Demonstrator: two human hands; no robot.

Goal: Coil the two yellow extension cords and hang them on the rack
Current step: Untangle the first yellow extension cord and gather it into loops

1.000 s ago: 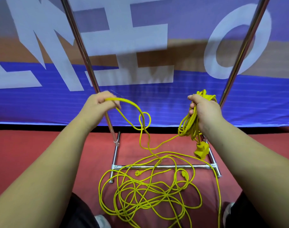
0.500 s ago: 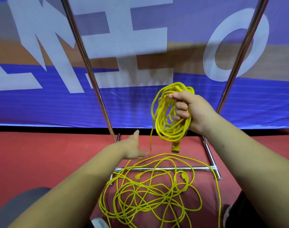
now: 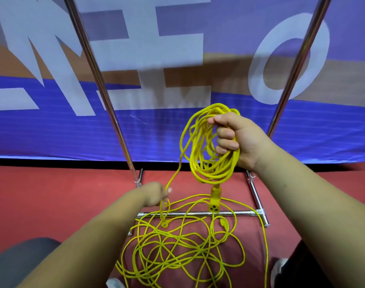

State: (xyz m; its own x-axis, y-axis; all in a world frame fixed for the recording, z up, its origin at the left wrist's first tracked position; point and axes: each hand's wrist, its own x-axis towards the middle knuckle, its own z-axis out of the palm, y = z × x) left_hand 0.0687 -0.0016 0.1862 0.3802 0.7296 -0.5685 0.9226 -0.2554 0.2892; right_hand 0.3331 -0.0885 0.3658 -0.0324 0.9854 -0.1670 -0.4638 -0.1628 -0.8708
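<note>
Coils of yellow cord hang from the gripping right hand; left hand pinches a loose strand lower down.

1. Bare left forearm and bare right forearm, ending in left hand and right hand.
2. Dark grey fabric trouser leg, left side; black fabric trouser leg, right side.
3. Pale grey-white left shoe toe; matching right shoe toe.
</note>
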